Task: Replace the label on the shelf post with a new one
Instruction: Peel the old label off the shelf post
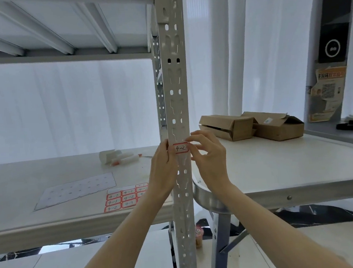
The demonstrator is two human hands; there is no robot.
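Note:
A white perforated shelf post [174, 81] runs up the middle of the view. A small red-bordered label [181, 148] marked "4-2" lies against its front face at shelf height. My left hand [163, 166] presses on the label's left edge with the thumb. My right hand [209, 152] touches the label's right edge with its fingertips, the other fingers curled. A sheet of red-bordered labels [124, 198] marked "4-1" and "4-2" lies on the shelf board [52, 226] left of the post.
A blank backing sheet [76, 189] lies on the shelf board, with a paper roll and markers [118, 157] behind it. Two open cardboard boxes [253, 125] sit on the white table [290, 167] to the right. An upper shelf [59, 56] hangs overhead.

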